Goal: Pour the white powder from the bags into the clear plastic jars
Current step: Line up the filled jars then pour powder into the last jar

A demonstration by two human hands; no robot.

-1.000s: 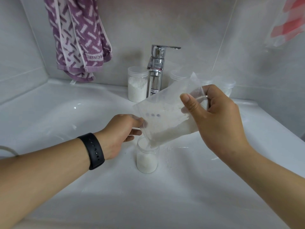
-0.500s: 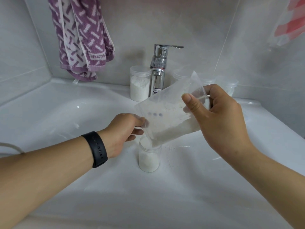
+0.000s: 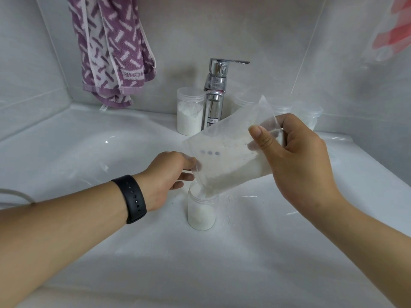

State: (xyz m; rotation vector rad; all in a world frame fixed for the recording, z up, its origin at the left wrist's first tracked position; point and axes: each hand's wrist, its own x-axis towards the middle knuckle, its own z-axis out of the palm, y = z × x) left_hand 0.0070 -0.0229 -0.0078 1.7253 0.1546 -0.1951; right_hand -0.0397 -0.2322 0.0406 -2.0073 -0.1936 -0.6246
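- Your right hand [image 3: 298, 161] pinches the raised rear end of the clear plastic bag [image 3: 224, 152], thumb on the near face and curled fingers behind it.
- Your left hand [image 3: 169, 174] pinches the bag's lower left edge just beside the mouth, with the fingertips partly hidden behind the plastic.
- The bag's long axis slopes from your right fingers, high and to the right, down and leftward to its open corner, which sits at the rim of the open jar [image 3: 202, 210] in the white sink basin [image 3: 89, 152].
- That jar stands upright directly below your left fingertips and well below and to the left of your right fingers; it looks more than half full (the level is hard to read through the wall).
- The white powder [image 3: 235, 174] lies banked along the bag's lower edge, between your two grips.
- What the next move turns on, I judge: the bag's corner must stay over the jar's mouth as your right hand lifts the rear end. Your left hand is nearer and should steer.
- Specks lie on the basin just right of the jar, so spills are a likely risk.
- A filled jar [image 3: 190, 112] stands by the chrome tap [image 3: 215, 96], well beyond your fingers.
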